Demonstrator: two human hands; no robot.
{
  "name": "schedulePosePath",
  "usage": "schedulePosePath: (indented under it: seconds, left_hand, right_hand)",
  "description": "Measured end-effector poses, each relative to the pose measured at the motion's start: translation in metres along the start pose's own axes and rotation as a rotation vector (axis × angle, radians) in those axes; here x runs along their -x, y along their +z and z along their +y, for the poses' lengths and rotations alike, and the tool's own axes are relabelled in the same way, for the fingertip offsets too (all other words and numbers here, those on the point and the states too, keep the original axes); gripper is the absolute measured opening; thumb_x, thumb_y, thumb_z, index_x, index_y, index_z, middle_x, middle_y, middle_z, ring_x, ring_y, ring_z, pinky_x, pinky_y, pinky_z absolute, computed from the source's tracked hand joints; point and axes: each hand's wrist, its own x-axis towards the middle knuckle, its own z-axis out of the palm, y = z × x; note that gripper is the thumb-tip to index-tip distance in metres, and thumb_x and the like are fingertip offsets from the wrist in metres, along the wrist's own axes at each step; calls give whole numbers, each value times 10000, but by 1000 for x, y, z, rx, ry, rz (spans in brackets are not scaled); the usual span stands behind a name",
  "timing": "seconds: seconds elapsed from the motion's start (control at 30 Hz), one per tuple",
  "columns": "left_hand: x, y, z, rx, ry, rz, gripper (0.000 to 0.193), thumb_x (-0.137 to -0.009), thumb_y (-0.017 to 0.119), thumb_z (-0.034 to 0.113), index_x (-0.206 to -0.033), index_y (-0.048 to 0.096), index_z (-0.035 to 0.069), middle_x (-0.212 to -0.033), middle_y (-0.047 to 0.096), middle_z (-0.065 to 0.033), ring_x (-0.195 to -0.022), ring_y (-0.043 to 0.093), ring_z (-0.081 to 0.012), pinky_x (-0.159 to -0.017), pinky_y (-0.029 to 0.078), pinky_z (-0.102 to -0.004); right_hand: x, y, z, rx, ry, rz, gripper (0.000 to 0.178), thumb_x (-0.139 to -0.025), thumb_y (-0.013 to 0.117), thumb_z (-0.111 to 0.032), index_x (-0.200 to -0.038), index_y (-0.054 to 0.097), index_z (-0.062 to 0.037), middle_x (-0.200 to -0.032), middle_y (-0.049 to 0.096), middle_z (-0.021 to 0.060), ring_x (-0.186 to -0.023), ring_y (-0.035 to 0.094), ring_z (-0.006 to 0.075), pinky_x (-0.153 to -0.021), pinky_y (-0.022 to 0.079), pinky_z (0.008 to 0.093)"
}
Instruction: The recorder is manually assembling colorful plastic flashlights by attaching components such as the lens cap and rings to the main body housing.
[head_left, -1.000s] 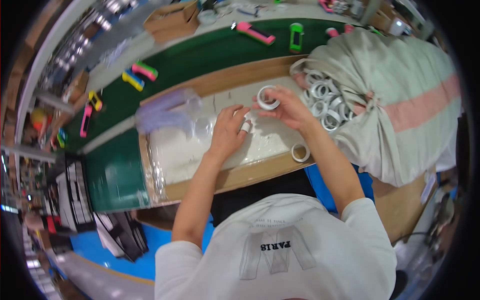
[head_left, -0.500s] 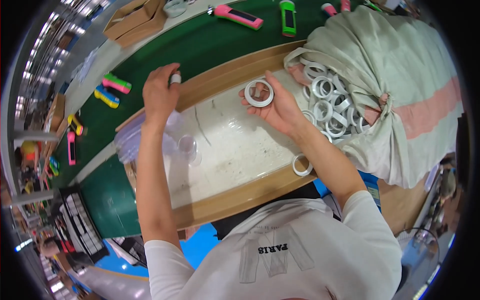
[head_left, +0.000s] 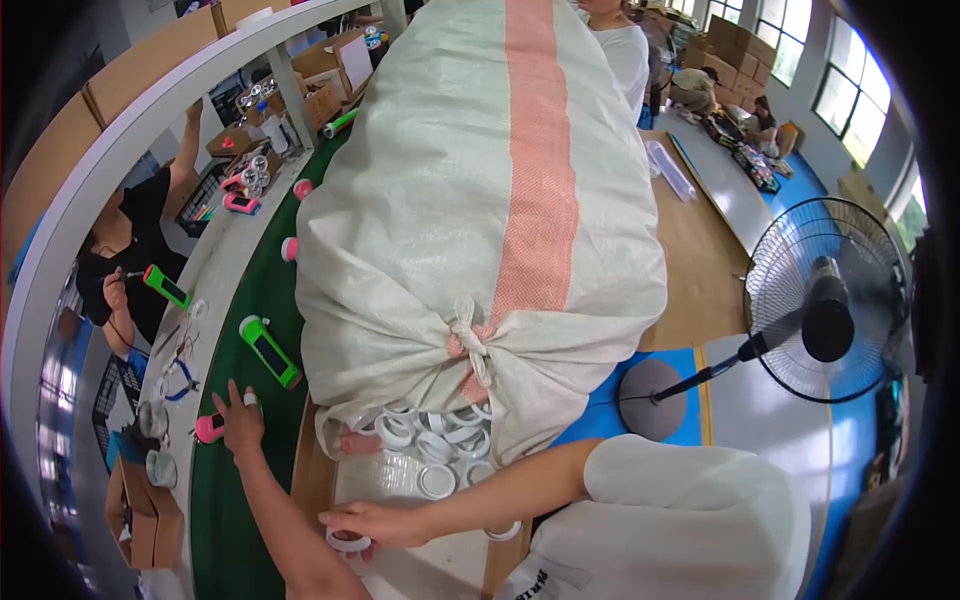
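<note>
Right hand [head_left: 375,522] pressed flat over a white ring [head_left: 348,541], fingers curled about its rim. Just beyond the knuckles, more white rings [head_left: 437,440] spilling from the big woven sack [head_left: 480,230]. Left hand [head_left: 241,422] stretched out, fingers spread on the green mat [head_left: 225,500], touching a pink device [head_left: 209,428], gripping nothing.

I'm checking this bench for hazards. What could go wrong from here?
The white rings spill loosely from the big woven sack; more could slide out and roll off the tray. The left hand stretches far onto the green belt while the right hand pins a ring, so either might slip.
</note>
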Motion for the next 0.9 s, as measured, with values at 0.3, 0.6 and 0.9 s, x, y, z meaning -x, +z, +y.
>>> schedulePosePath:
  seconds: [0.3,0.6,0.9]
  left_hand:
    - [43,-17,-63,274,297,85,275,-762,701,131,-960,536,37,-1262,446,-181,-1080,523,-398,-887,440,-450]
    - [273,-110,4,17,422,-127,570,-741,696,198,-1249,481,57,-1382,348,-227,-1248,361,-478,-1010,348,-540]
    - [346,-131,-70,-103,148,-2,595,-661,590,-13,-1245,480,-14,-1284,445,-226,-1174,448,-432,-988,383,-502]
  right_hand:
    - [-4,-2,-10,-11,-22,-1,493,-904,455,-628,-919,508,-138,-731,542,-31,-641,549,82,-508,453,248]
    - [8,3,-22,-150,-101,31,591,-871,446,-683,-805,570,-109,-717,565,3,-597,547,118,-503,453,266]
    - [32,2,-11,-49,46,-25,600,-893,375,-686,-821,566,-122,-720,597,3,-623,576,113,-473,441,260]
